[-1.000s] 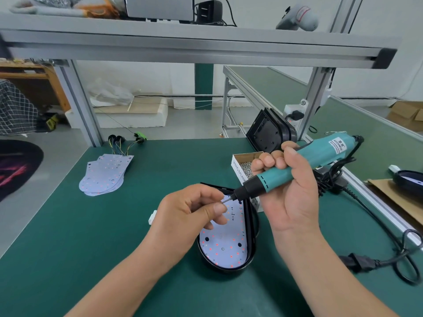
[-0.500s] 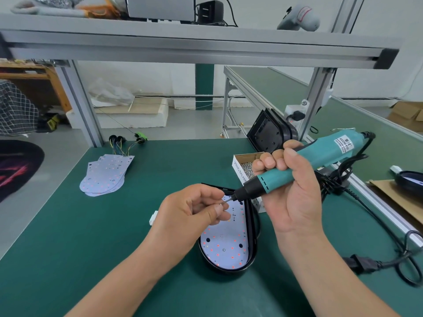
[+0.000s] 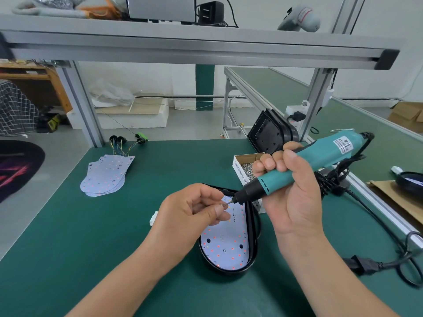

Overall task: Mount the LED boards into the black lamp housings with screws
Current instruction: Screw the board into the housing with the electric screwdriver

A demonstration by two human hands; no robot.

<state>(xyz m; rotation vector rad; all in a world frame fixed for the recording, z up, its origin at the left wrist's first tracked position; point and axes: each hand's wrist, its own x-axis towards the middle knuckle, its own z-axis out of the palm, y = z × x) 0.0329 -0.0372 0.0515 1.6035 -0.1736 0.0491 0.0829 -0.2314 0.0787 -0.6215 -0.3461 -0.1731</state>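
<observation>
Little has shifted: the left hand (image 3: 190,213) still pinches a screw (image 3: 221,204) at the screwdriver (image 3: 320,156) tip, just above the black housing (image 3: 254,229) with the LED board (image 3: 225,248) inside; the right hand (image 3: 293,202) grips the screwdriver.

Left grip (image 3: 192,210) and right grip (image 3: 291,200) bare, short plain nails, forearms (image 3: 332,271) unsleeved.

Workshop behind a green bench (image 3: 68,259)
A grey floor (image 3: 45,152) is bounded by a white far wall (image 3: 148,78); an aluminium shelf (image 3: 206,49) is carried overhead; a wooden bench (image 3: 29,74) is set far left, a second green bench (image 3: 286,88) right.
</observation>
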